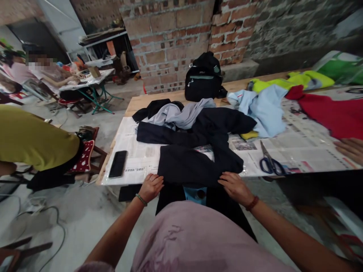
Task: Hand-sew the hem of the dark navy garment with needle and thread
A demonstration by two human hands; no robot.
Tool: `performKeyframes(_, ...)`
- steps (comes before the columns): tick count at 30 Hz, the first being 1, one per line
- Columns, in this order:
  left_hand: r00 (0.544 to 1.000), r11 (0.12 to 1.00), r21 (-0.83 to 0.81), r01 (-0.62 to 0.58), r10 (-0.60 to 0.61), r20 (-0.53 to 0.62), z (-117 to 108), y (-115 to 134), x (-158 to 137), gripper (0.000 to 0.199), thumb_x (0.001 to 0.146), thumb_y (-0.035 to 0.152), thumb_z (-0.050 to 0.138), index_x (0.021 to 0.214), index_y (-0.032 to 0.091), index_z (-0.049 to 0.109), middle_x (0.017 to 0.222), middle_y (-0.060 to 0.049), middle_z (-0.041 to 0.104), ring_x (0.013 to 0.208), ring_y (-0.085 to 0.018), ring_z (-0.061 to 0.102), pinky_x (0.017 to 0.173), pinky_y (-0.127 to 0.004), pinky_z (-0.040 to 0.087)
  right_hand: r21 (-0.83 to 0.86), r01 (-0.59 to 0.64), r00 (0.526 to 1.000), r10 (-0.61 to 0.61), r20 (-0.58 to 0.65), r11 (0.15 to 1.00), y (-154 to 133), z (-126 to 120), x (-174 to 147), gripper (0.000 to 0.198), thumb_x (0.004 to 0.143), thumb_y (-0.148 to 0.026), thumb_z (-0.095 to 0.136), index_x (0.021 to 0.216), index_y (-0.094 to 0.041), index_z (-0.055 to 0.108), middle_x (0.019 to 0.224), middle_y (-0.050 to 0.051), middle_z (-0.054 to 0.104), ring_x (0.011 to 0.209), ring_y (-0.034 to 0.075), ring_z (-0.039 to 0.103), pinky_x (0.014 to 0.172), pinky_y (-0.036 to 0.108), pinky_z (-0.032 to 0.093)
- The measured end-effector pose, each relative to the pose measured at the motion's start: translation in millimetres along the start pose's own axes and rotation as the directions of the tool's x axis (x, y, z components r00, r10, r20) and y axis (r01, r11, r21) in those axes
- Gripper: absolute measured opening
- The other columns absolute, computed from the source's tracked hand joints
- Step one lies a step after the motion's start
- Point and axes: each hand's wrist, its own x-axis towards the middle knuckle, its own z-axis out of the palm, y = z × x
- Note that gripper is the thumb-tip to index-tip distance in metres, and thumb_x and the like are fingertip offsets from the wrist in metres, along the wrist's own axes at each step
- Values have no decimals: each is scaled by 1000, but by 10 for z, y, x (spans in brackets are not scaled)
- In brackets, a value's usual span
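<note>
A dark navy garment lies on the newspaper-covered table, one wide section spread flat up to the front edge. At that section's left corner, my left hand has its fingers closed on the cloth. My right hand pinches the same edge farther right. Blue-handled scissors rest on the newspaper to the right of my right hand. A black phone lies left of the garment. Behind the garment are a crumpled grey cloth and a light blue garment.
A black backpack stands at the table's back against the brick wall. Red cloth and neon yellow cloth lie rightward, with another person's hand nearby. At left, a person in an olive top sits on a stool.
</note>
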Motion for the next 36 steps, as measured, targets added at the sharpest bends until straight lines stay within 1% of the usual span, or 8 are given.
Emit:
performKeyframes(6,999,997,-79,-22,20,-29,2,-24,-61,22,82,23,47,98,21,62,104,-6,63,101,-19,53,89,-39,41,11,-19,1000,19,7,1000,-16,56,-19,28,76,-9,42,87,-19,66,92,8,62,100,22,50,82,41,44)
performKeyframes(13,988,976,-166,138,-148,-47,28,-28,9,29,84,27,45,108,19,57,104,-8,62,96,-18,54,86,-35,44,22,-11,1000,11,-14,1000,1,132,-42,28,74,-8,43,86,-17,66,91,8,62,98,23,50,81,41,45)
performKeyframes(17,989,982,-124,146,-147,-2,39,-8,93,23,81,27,49,97,21,64,100,-6,63,89,-17,54,80,-34,43,25,6,999,-5,-38,1000,14,148,-49,27,73,-9,44,85,-17,67,90,9,62,95,23,51,79,41,46)
performKeyframes(22,979,981,-30,191,-189,74,15,78,165,31,74,34,58,104,26,62,102,-6,60,90,-21,50,75,-36,40,34,-30,1000,30,-8,999,28,174,-72,27,72,-9,45,87,-17,66,92,8,62,97,23,51,82,41,44)
performKeyframes(28,962,961,-74,267,-261,80,-42,124,274,24,81,31,46,93,26,67,96,-5,62,88,-19,50,74,-33,38,63,-57,998,57,7,996,26,141,-52,28,72,-8,45,87,-18,66,92,7,61,99,22,49,84,41,43)
performKeyframes(30,929,928,-138,347,-320,186,-97,90,376,24,81,30,45,86,26,68,94,-3,63,85,-17,51,77,-32,38,68,-65,998,65,13,996,19,120,-35,28,72,-8,45,87,-17,66,92,7,61,99,22,49,84,41,43)
performKeyframes(33,801,831,-199,520,-393,451,-174,-20,580,22,76,28,47,72,25,69,92,2,64,82,-14,53,78,-28,38,68,-77,997,77,7,995,5,103,-11,26,73,-8,45,86,-17,66,91,7,61,97,22,50,83,41,44)
performKeyframes(36,724,776,-217,592,-393,567,-169,-172,765,18,70,29,51,65,22,67,77,3,64,71,-13,54,67,-23,39,59,-68,998,69,-8,996,-7,100,2,25,74,-9,45,84,-17,66,89,7,61,95,22,50,80,40,45)
